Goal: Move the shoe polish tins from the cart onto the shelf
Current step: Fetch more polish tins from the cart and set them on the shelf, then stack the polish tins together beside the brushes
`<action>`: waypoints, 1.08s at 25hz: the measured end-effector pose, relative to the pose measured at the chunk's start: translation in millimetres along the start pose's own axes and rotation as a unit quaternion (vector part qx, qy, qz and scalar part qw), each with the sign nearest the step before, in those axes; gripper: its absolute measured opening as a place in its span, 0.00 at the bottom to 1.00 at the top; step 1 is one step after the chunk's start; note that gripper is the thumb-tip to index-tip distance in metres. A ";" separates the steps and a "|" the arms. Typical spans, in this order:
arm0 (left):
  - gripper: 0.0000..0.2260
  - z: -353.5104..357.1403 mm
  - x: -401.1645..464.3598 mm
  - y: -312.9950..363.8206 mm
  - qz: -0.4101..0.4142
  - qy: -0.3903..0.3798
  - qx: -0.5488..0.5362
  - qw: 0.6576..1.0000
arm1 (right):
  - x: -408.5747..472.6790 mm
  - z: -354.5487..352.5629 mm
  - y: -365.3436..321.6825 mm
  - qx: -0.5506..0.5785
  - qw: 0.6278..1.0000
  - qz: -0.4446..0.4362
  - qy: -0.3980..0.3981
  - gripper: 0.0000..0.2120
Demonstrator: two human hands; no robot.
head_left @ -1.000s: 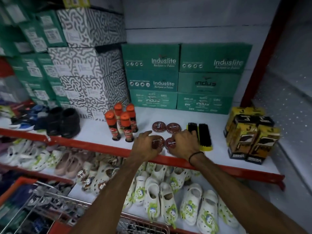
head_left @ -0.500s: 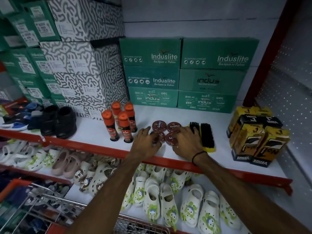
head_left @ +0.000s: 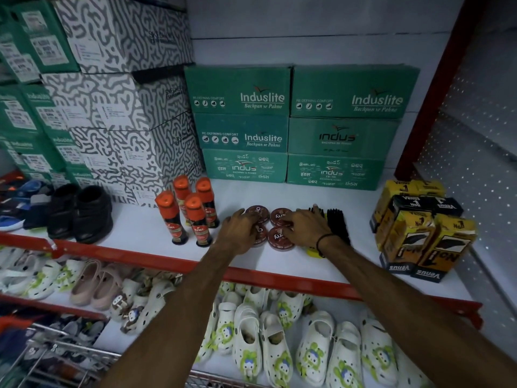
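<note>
Four round maroon shoe polish tins sit in a tight square on the white shelf. The back left tin and back right tin show their lids. My left hand lies flat over the front left tin, fingers spread and fingertips reaching the back left tin. My right hand rests beside the front right tin, its fingers spread across the right-hand tins. Neither hand lifts a tin. The wire cart shows at the lower left.
Orange-capped polish bottles stand just left of the tins and black brushes lie just right. Yellow Venus boxes are farther right, green Induslite boxes behind, black shoes at left. White clogs fill the lower shelf.
Both hands have slid deeper onto the shelf, pushing the two front tins back against the two rear ones. Their fingers have flattened and spread over the tins.
</note>
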State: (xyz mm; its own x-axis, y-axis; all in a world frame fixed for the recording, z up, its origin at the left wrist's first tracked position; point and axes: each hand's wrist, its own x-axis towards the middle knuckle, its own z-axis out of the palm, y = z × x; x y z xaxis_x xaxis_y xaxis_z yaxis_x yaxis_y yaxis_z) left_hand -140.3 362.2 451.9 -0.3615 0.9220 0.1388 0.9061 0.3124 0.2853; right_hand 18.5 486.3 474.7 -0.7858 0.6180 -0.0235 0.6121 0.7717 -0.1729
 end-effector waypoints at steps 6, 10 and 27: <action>0.24 3.3 1.2 -3.5 -0.001 0.002 0.001 1.000 | -0.7 2.7 1.5 0.006 1.000 -0.013 0.012 0.22; 0.24 0.9 0.8 -2.5 0.002 -0.011 0.025 1.000 | -0.8 3.3 0.9 -0.001 1.000 -0.011 0.011 0.23; 0.39 25.4 6.6 95.8 0.102 -0.075 0.034 0.991 | -58.7 -28.0 82.8 0.184 0.978 0.095 -0.015 0.29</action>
State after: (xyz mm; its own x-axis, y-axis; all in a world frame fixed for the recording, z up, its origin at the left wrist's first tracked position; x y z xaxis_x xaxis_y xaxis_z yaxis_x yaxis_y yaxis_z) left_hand -50.3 404.0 456.0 -0.1372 0.9896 0.0438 0.9717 0.1259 0.1999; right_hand 117.8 518.1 489.4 -0.6667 0.7359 -0.1182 0.6782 0.5333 -0.5055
